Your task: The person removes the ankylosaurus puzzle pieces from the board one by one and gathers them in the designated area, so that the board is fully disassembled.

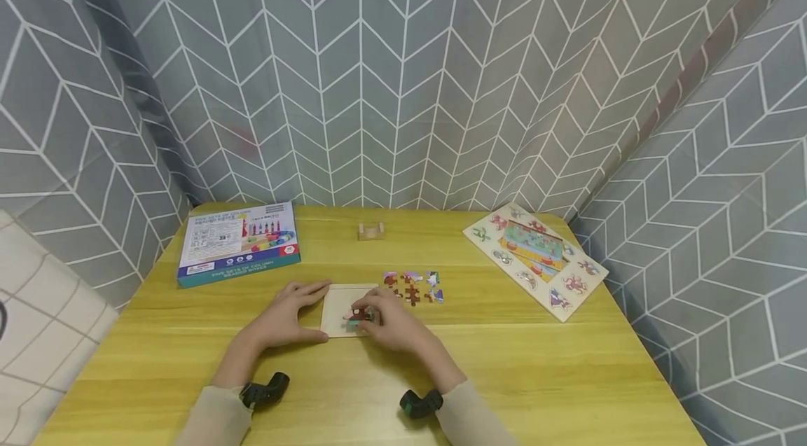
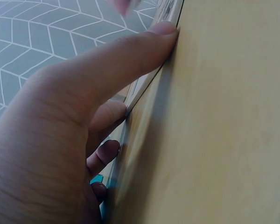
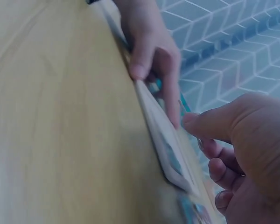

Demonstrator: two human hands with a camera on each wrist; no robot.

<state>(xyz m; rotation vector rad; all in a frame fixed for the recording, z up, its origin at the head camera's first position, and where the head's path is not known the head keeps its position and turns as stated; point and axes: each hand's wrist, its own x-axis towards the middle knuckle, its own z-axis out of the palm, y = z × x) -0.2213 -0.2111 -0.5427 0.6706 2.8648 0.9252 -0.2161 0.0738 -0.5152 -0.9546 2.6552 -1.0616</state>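
Observation:
A pale square wooden puzzle tray lies flat on the table in the head view. My left hand holds its left side, thumb at the near corner and a finger along the far edge. In the left wrist view, the thumb presses against the tray's thin edge. Over the tray's right part, my right hand pinches a small puzzle piece, mostly hidden by the fingers. Brown and teal joined pieces show in the tray beneath that hand. Several loose puzzle pieces lie just beyond the right hand.
A beaded-boxes carton lies at the back left. At the back centre stands a small wooden holder. A picture board with colourful cards on it sits at the back right. A patterned grey curtain hangs behind the table.

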